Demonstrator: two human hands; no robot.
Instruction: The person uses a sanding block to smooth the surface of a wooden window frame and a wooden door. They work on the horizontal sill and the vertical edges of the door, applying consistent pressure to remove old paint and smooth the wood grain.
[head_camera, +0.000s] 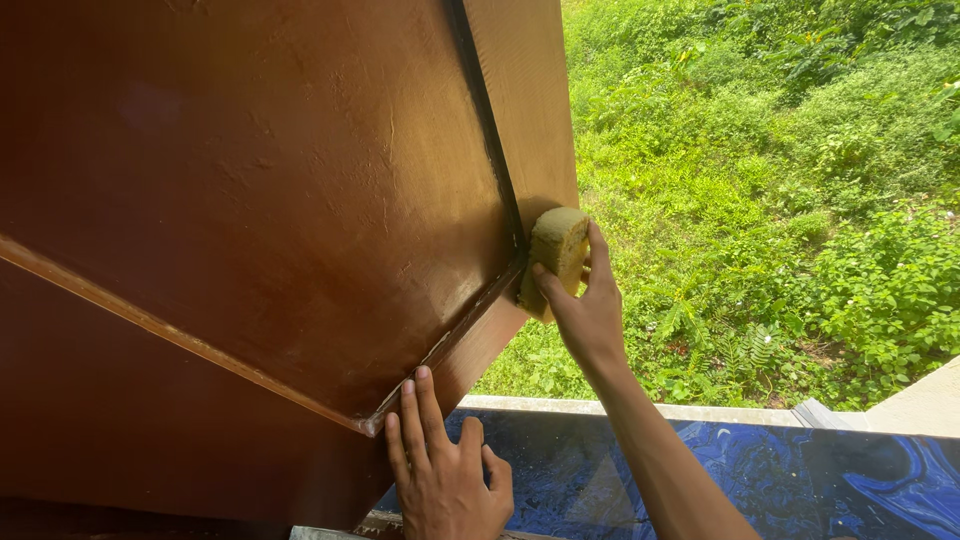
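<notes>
A large reddish-brown wooden panel (260, 200) with raised frame strips fills the left of the view, tilted. My right hand (585, 305) grips a yellow sponge (557, 245) and presses it against the panel's lower right corner, where a dark groove meets the frame. My left hand (440, 470) lies flat with fingers spread against the panel's bottom edge, near a corner of the inner frame strip.
Below the panel lies a blue marbled surface (800, 475) with a pale stone edge (720, 412). Beyond it, dense green plants and grass (780, 180) cover the ground to the right.
</notes>
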